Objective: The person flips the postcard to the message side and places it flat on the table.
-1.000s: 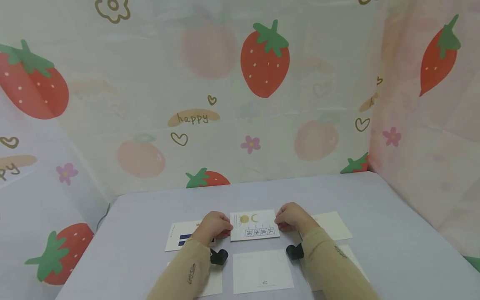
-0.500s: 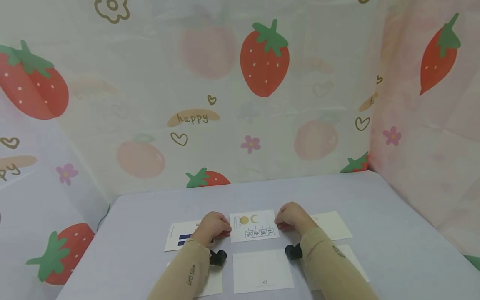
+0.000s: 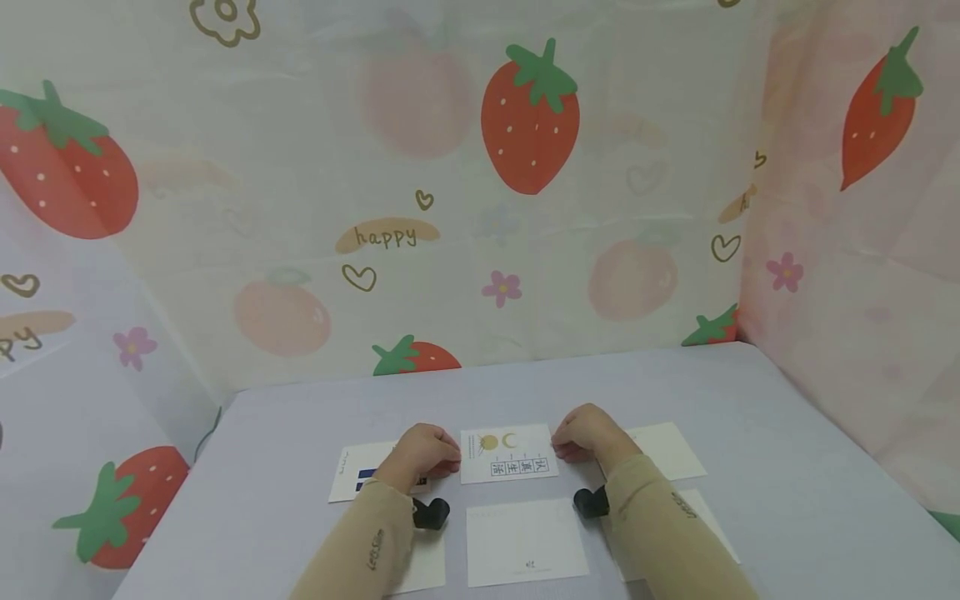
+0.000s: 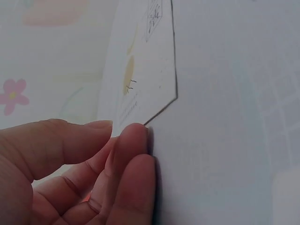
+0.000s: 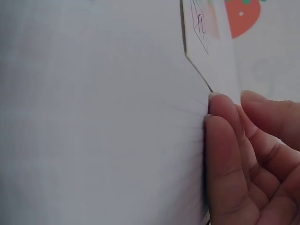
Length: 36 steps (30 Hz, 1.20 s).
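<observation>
A white postcard point(image 3: 510, 468) with a yellow sun, a crescent and a row of boxed characters lies flat in the back row on the table. My left hand point(image 3: 420, 454) is at its left edge. In the left wrist view, the fingertips point(image 4: 133, 140) are right at the card's corner, and the thumb point(image 4: 89, 133) stands apart from them. On the other side, my right hand point(image 3: 591, 435) is beside the right edge. The right wrist view shows its fingertips point(image 5: 220, 105) by the card's corner, the thumb point(image 5: 262, 105) raised away.
A card with dark blue bars point(image 3: 352, 479) lies partly under my left forearm. In front lies a mostly blank white card point(image 3: 525, 542), with another card point(image 3: 427, 562) to its left. Two more, a back right card point(image 3: 671, 450) and a front right card point(image 3: 708, 521), flank my right sleeve.
The postcard, held by its sides with its near edge slightly raised a second ago, now lies flat. Both hands have let go, the left drawing a little outward.
</observation>
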### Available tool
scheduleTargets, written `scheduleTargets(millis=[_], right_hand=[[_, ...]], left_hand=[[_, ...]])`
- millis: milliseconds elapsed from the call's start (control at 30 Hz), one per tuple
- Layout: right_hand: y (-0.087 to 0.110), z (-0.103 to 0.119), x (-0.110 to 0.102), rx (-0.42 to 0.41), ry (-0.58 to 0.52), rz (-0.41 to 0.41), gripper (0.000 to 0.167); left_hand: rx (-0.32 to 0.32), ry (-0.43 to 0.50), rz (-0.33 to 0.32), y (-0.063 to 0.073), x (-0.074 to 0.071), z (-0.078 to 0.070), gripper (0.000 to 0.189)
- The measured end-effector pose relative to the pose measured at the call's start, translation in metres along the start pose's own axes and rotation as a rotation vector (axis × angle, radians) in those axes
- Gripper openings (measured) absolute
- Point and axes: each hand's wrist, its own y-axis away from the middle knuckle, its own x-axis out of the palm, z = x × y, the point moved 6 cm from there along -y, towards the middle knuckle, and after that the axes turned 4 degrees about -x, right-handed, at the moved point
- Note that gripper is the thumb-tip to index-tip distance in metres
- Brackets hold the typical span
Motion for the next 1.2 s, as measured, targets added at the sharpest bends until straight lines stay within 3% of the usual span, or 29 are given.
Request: scheduleTargets(millis=[367, 600, 733, 1200], right_hand=[[0.008, 0.013, -0.012, -0.097, -0.090, 0.027, 0.012], [0.008, 0.018, -0.026, -0.134, -0.111, 0.062, 0.021], [0.011, 0.020, -0.037, -0.139, -0.121, 0.070, 0.024], [0.021, 0.012, -0.089, -0.181, -0.119, 0.087, 0.032]], left_hand=[[-0.006, 0.167, 0.064, 0.002, -0.004, -0.005, 0.014], [0.055, 0.266, 0.085, 0.003, -0.004, -0.017, 0.021], [0.072, 0.271, 0.089, 0.006, -0.002, -0.025, 0.024], [0.125, 0.291, 0.145, 0.008, 0.039, -0.049, 0.024]])
